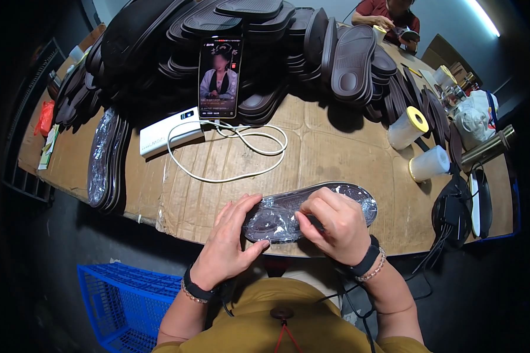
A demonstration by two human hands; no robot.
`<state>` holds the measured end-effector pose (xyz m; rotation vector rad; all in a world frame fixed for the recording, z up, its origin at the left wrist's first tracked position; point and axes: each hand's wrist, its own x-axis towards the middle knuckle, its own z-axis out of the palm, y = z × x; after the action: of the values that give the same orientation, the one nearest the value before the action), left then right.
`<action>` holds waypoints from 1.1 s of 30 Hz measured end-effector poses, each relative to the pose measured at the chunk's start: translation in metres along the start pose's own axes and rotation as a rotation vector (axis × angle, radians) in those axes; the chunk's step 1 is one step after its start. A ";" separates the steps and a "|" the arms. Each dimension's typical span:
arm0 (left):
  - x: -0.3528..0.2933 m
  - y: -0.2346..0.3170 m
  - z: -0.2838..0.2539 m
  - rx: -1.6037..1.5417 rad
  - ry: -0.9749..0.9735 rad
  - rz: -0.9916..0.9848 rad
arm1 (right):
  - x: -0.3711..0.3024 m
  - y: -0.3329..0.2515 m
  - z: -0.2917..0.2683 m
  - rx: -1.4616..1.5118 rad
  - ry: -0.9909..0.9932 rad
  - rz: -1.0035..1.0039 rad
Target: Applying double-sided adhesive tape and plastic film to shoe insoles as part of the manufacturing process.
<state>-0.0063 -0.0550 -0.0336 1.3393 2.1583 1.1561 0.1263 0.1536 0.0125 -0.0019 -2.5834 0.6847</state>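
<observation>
A dark brown shoe sole (280,222) lies crosswise at the table's near edge, covered in shiny, crinkled clear plastic film (359,197). My left hand (228,235) brackets its left end, fingers along the far side and thumb at the near side. Over the middle of the sole, my right hand (334,226) is closed in a pinch at the film; its palm hides part of the sole. At the table's left, several soles (107,159) stand together on edge, the outermost with film on it.
A propped phone (220,76), a white power bank (171,134) and a looped cable (229,178) lie beyond my hands. Large piles of soles (352,62) fill the back. At right are tape rolls (407,129) and a metal flask (489,147). A blue crate (132,294) stands below left; a co-worker (388,20) sits far right.
</observation>
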 end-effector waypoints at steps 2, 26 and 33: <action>0.000 0.000 -0.001 -0.030 -0.011 -0.017 | 0.003 0.001 0.005 -0.080 0.100 -0.002; 0.029 0.015 0.006 0.096 0.323 0.082 | -0.016 -0.033 0.016 -0.257 -0.226 0.117; 0.028 0.015 0.004 0.056 0.263 0.072 | -0.009 -0.034 0.037 -0.394 -0.103 0.169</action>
<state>-0.0085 -0.0262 -0.0203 1.3646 2.3569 1.3773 0.1219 0.1054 -0.0036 -0.3210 -2.7978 0.2260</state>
